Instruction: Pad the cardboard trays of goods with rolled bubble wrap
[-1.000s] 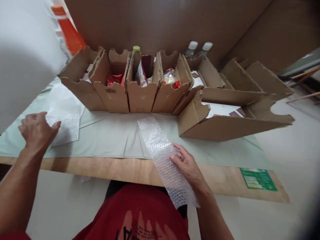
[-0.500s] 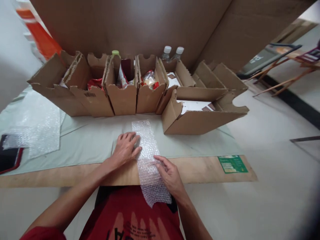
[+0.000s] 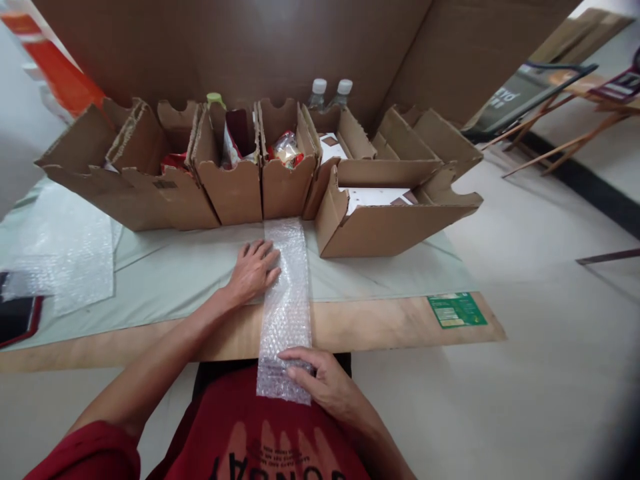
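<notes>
A long strip of clear bubble wrap [image 3: 285, 293] lies straight across the pale green sheet [image 3: 175, 273] and hangs over the table's wooden front edge [image 3: 360, 327]. My left hand [image 3: 253, 270] rests flat on the strip's left side, fingers spread. My right hand [image 3: 320, 380] pinches the strip's near end, off the table, above my red shirt. The strip's far end touches the row of cardboard boxes [image 3: 235, 180].
Several open cardboard boxes hold snack packets; an empty one [image 3: 385, 217] lies at the right. Two bottles [image 3: 330, 93] stand behind. More bubble wrap [image 3: 65, 253] and a dark phone [image 3: 17, 320] lie at the left. A green label [image 3: 456, 310] is stuck on the board.
My left hand came from the left pile onto the strip. My right hand slid back to the strip's near end, and the strip now lies straight.
</notes>
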`<state>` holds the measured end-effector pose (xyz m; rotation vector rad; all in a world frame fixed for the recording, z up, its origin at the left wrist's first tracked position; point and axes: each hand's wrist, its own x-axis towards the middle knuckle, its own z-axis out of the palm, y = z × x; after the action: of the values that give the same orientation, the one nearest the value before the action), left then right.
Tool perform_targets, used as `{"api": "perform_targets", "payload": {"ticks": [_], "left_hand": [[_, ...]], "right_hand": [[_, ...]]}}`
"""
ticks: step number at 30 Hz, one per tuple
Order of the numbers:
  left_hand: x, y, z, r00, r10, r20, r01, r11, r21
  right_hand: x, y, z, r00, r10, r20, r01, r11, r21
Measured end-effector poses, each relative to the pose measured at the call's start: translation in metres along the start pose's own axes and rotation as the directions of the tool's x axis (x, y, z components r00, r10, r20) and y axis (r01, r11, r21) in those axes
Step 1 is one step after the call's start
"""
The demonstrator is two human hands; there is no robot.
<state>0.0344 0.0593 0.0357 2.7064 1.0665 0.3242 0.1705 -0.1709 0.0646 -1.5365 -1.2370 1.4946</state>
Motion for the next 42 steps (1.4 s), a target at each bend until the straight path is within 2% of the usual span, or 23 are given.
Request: {"api": "perform_targets", "payload": {"ticks": [3, 6, 9, 11, 13, 15, 18, 21, 23, 26, 30, 32, 35, 37, 39, 41, 42], "left_hand": [[-0.008, -0.004, -0.002, 1.0, -0.009, -0.009, 0.009, 1.0, -0.024], [-0.025, -0.011, -0.006, 0.996, -0.009, -0.087, -0.001, 0.993, -0.115], [-0.038, -0.016, -0.015, 0.988, 0.0, -0.152, -0.026, 0.985, -0.168], [-0.034, -0.014, -0.022, 0.994, -0.007, -0.109, -0.011, 0.986, -0.165], [-0.02, -0.009, -0.028, 0.997, -0.078, -0.027, 0.072, 0.985, -0.158], [0.005, -0.002, -0.029, 0.984, -0.176, 0.029, 0.178, 0.973, -0.148], [0.048, 0.006, -0.023, 0.96, -0.277, 0.034, 0.279, 0.949, -0.145], [0.077, 0.009, -0.016, 0.935, -0.351, 0.056, 0.355, 0.921, -0.159], [0.079, 0.007, -0.019, 0.924, -0.374, 0.076, 0.382, 0.907, -0.176], [0.055, 0.001, -0.034, 0.924, -0.376, 0.069, 0.382, 0.901, -0.203], [-0.01, -0.006, -0.052, 0.911, -0.406, 0.074, 0.41, 0.873, -0.263], [-0.043, -0.008, -0.053, 0.89, -0.441, 0.12, 0.453, 0.819, -0.352], [-0.08, -0.011, -0.048, 0.852, -0.496, 0.166, 0.523, 0.797, -0.301], [-0.094, -0.013, -0.049, 0.839, -0.537, 0.084, 0.54, 0.807, -0.24], [-0.099, -0.013, -0.053, 0.854, -0.513, -0.089, 0.489, 0.848, -0.202], [-0.095, -0.006, -0.056, 0.887, -0.387, -0.254, 0.361, 0.922, -0.144], [-0.09, 0.0, -0.054, 0.909, -0.289, -0.299, 0.267, 0.957, -0.113]], "right_hand": [[0.002, 0.001, 0.005, 1.0, 0.021, 0.002, -0.021, 1.0, 0.01], [0.001, 0.002, 0.0, 1.0, 0.016, -0.019, -0.016, 0.999, 0.028], [-0.002, 0.001, -0.018, 1.0, 0.0, 0.002, 0.0, 1.0, 0.001], [-0.004, 0.0, -0.036, 0.999, 0.002, 0.041, 0.001, 0.998, -0.07], [-0.007, -0.001, -0.056, 0.997, 0.006, 0.082, 0.007, 0.986, -0.164], [-0.011, -0.003, -0.075, 0.992, 0.016, 0.124, 0.017, 0.966, -0.256], [-0.016, -0.003, -0.099, 0.988, 0.059, 0.143, -0.002, 0.93, -0.368], [-0.022, 0.0, -0.121, 0.996, 0.059, 0.064, -0.023, 0.889, -0.458], [-0.027, 0.003, -0.136, 1.0, 0.011, -0.015, -0.017, 0.861, -0.508], [-0.03, 0.004, -0.16, 0.986, -0.109, -0.126, 0.017, 0.819, -0.573], [-0.014, -0.001, -0.19, 0.965, -0.222, -0.143, 0.089, 0.784, -0.615], [0.001, -0.001, -0.201, 0.964, -0.219, -0.152, 0.083, 0.788, -0.611], [0.017, 0.006, -0.212, 0.935, -0.235, -0.267, 0.002, 0.754, -0.657], [0.019, 0.015, -0.212, 0.865, -0.321, -0.386, -0.077, 0.674, -0.734], [0.017, 0.021, -0.203, 0.765, -0.433, -0.476, -0.149, 0.601, -0.785], [0.02, 0.02, -0.178, 0.705, -0.507, -0.496, -0.159, 0.568, -0.807], [0.025, 0.018, -0.158, 0.707, -0.525, -0.473, -0.132, 0.559, -0.819]]}}
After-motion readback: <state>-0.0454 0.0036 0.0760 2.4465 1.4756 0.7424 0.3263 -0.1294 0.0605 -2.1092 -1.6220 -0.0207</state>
